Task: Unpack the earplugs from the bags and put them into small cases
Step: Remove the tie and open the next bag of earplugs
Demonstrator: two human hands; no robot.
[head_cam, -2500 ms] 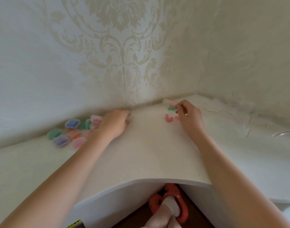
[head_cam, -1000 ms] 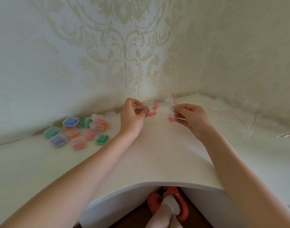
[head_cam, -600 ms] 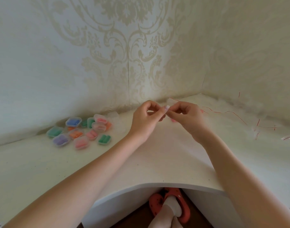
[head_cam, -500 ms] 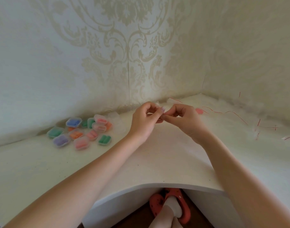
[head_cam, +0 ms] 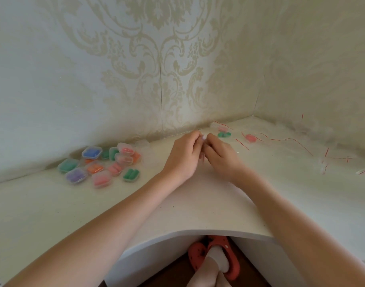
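Earplugs — soft foam, light, likely squash and spring back; best pinched mid-body. Left hand point(head_cam: 182, 156) and right hand point(head_cam: 221, 155) meet fingertip to fingertip above the desk point(head_cam: 198, 204), pinching something small between them — a clear bag point(head_cam: 202, 156), I judge, thin and slippery. Loose green earplugs point(head_cam: 224, 134) and pink ones point(head_cam: 250, 138) lie beyond. Filled small cases point(head_cam: 100, 166) cluster left.

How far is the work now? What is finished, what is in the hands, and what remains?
Done: a cluster of filled cases lies at the left. In hand: the left hand and right hand together pinch a small bag; its contents are hidden. Left: green earplugs and pink earplugs lie unboxed; empty cases wait.
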